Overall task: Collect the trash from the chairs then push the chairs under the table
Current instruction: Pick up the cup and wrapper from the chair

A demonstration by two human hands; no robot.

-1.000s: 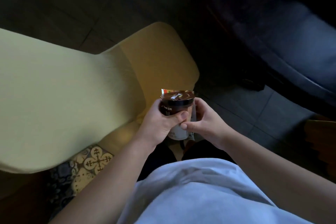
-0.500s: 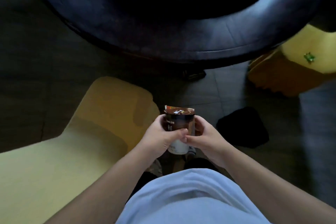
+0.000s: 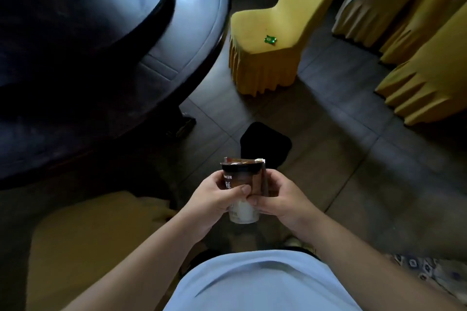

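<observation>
I hold a brown and white cup [image 3: 242,179] upright in front of my body. My left hand [image 3: 214,197] wraps its left side. My right hand [image 3: 280,199] presses a flat brown wrapper [image 3: 262,182] against the cup's right side. A yellow-covered chair [image 3: 262,58] stands at the upper right beside the dark round table [image 3: 177,40]. A small green wrapper [image 3: 270,39] lies on that chair's seat. Another yellow chair seat [image 3: 96,235] sits at my lower left, partly under the table's shadow.
More yellow-covered chairs [image 3: 417,45] line the right edge. A black cloth-like object [image 3: 265,144] lies on the grey tiled floor [image 3: 353,159] just beyond the cup. A table foot [image 3: 184,124] shows under the table rim. Patterned tiles [image 3: 429,267] appear at the lower right.
My view has swung right: the near chair has slid to the lower left and the chair with the green wrapper has come into full view. Both hands still hold the cup.
</observation>
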